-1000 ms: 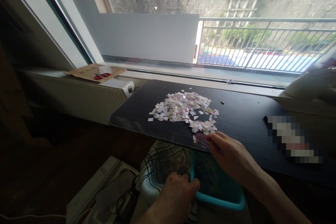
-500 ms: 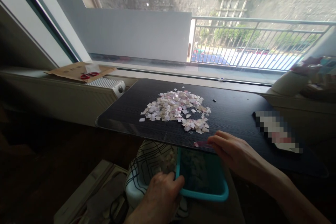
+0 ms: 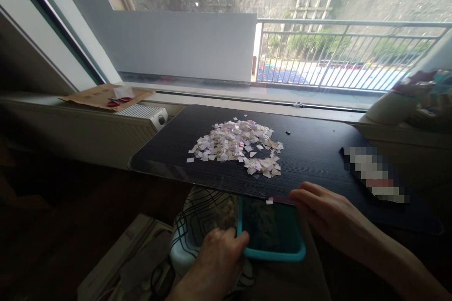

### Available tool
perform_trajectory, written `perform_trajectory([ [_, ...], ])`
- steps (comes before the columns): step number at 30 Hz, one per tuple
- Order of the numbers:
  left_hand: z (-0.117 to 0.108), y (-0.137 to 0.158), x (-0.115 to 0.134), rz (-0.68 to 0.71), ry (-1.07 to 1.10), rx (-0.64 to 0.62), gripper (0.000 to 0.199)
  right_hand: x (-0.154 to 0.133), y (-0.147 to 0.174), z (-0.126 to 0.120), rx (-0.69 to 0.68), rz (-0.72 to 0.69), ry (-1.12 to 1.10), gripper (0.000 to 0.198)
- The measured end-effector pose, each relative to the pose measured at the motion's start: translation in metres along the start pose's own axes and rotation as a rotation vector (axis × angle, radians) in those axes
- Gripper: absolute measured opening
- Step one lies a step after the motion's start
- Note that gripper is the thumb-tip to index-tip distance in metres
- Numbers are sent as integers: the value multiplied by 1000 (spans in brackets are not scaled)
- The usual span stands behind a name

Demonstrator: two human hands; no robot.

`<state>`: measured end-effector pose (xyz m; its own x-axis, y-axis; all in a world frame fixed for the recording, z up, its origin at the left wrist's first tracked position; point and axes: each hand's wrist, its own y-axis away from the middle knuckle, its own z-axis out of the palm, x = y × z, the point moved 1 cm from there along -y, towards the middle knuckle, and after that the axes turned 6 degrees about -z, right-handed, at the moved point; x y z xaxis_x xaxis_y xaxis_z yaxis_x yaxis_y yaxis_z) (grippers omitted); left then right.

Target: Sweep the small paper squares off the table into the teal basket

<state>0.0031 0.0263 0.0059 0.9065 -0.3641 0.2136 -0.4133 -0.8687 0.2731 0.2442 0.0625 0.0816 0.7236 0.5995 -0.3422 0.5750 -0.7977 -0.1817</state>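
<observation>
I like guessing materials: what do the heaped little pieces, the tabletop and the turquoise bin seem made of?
Little pieces: probably paper, mostly matte, thin and straight-edged; a few shine, so film is possible.
Tabletop: perhaps dark wood-look laminate, low sheen, given its fine parallel streaks.
Turquoise bin: likely smooth plastic, with a rounded, softly glossy rim.

Your clear lane crosses the table (image 3: 314, 155) right of the paper pieces (image 3: 233, 141).
From the centre of the frame you can pass over bare tabletop to the pixelated object (image 3: 376, 176) at right, meeting just a small dark scrap (image 3: 287, 132) toward the far side; the heaped pieces block mid-frame, while at lower centre your right hand (image 3: 323, 207) and its thin strip (image 3: 280, 200) obstruct the front edge, and your left hand (image 3: 222, 247) crowds the bin (image 3: 300, 250) from the left.
</observation>
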Motion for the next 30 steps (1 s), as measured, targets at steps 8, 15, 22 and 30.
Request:
perform_trajectory([
  [8, 2, 0, 3, 12, -29, -7, 22, 0, -35, 8, 95, 74, 162, 25],
  [15, 1, -5, 6, 36, -17, -6, 28, -13, -42, 19, 62, 47, 125, 24],
  [22, -5, -8, 20, 103, 2, -67, 17, -19, -44, 27, 75, 129, 137, 21],
  [30, -2, -4, 18, 114, 7, -84, 19, -44, -45, 30, 57, 87, 29, 20],
])
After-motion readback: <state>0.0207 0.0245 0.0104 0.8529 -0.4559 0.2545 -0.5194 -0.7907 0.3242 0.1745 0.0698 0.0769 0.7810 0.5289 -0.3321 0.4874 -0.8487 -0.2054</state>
